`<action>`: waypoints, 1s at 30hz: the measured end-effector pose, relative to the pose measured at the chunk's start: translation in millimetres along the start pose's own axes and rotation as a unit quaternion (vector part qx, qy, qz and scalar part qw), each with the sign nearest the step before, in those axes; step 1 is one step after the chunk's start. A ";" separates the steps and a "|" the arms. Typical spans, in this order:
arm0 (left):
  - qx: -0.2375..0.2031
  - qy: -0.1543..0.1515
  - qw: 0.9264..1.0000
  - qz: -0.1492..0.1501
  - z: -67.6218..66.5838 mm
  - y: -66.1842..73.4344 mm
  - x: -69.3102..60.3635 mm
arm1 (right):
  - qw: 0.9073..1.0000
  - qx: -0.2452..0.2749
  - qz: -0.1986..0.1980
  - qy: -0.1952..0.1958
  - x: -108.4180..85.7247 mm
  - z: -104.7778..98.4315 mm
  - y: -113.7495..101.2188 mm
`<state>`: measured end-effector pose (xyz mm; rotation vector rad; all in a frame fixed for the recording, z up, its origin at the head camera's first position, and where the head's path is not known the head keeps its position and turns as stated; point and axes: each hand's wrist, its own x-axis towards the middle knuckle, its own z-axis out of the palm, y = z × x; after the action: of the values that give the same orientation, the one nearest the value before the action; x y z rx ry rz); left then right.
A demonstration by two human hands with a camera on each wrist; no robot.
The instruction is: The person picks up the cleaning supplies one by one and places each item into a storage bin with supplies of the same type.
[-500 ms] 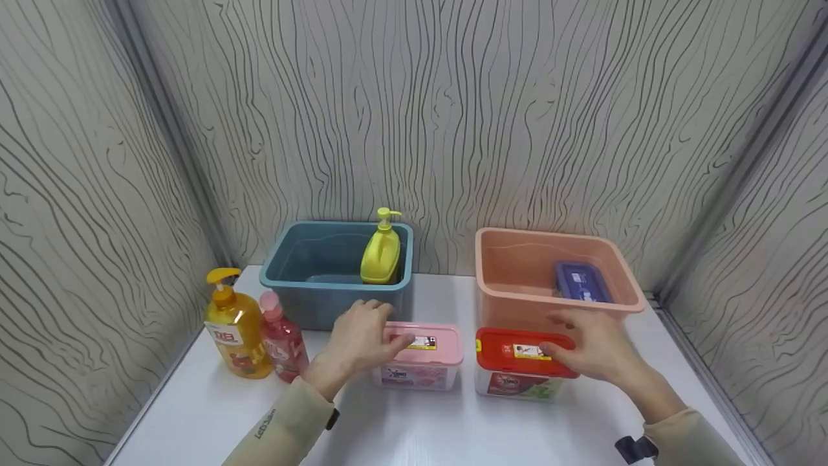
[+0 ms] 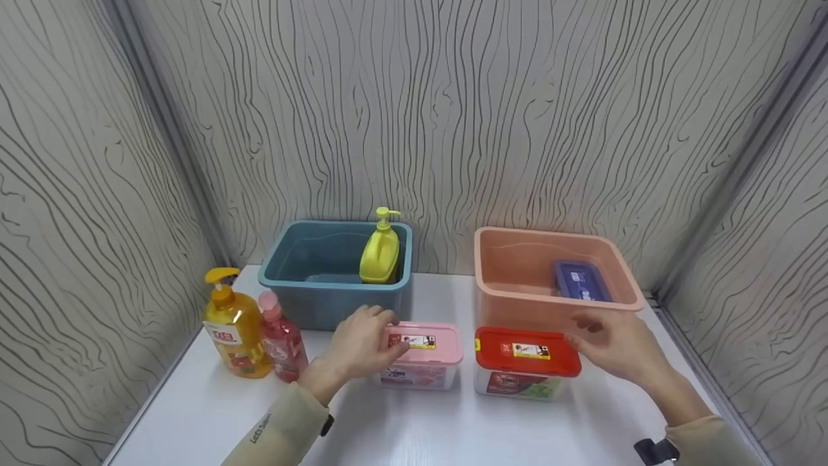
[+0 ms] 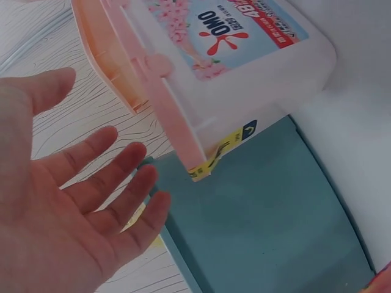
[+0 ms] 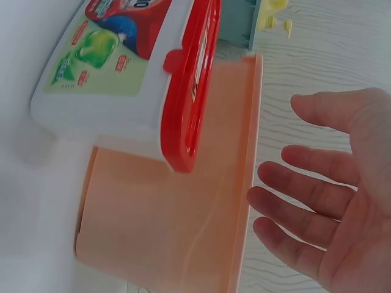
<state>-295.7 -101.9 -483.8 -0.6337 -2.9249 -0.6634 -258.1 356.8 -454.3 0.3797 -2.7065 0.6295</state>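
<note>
A white laundry box with a pink lid (image 2: 424, 346) stands on the table, its printed side also seen in the left wrist view. My left hand (image 2: 362, 343) is at its left end, fingers spread and apart from the box in the left wrist view. To the right stands a similar box with a red lid (image 2: 527, 353). My right hand (image 2: 621, 346) hovers just off that lid's right end. In the right wrist view a gap separates its loosely bent fingers (image 4: 305, 189) from the red lid, and nothing is in the palm.
Behind the boxes are a teal bin (image 2: 336, 304) holding a yellow pump bottle (image 2: 380, 255) and a peach bin (image 2: 556, 307) holding a dark blue box (image 2: 582, 281). An orange pump bottle (image 2: 239, 336) and a pink-red bottle (image 2: 283, 343) stand at left. Wood-patterned walls enclose the table.
My right hand has moved right, from over the red lid to beside its right end. The left hand has shifted only slightly, with its thumb lower. Both boxes stay where they were.
</note>
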 end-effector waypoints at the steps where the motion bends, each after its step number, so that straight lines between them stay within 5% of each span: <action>1: -0.003 -0.001 1.000 0.001 0.3 -0.6 -0.3 | 1.000 0.003 0.003 0.004 -0.6 -1.5 2.7; 12: -0.063 -0.008 0.998 -0.014 6.0 -10.1 -4.4 | 0.998 -0.027 0.038 0.036 -7.2 -15.2 33.2; 30: -0.101 -0.028 0.994 -0.020 11.2 -23.9 -9.6 | 0.991 -0.066 0.060 0.098 2.5 -19.2 74.0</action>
<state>-296.5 -120.4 -504.9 -0.6203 -2.9519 -0.9717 -279.7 429.4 -464.9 0.1149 -2.5783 0.4875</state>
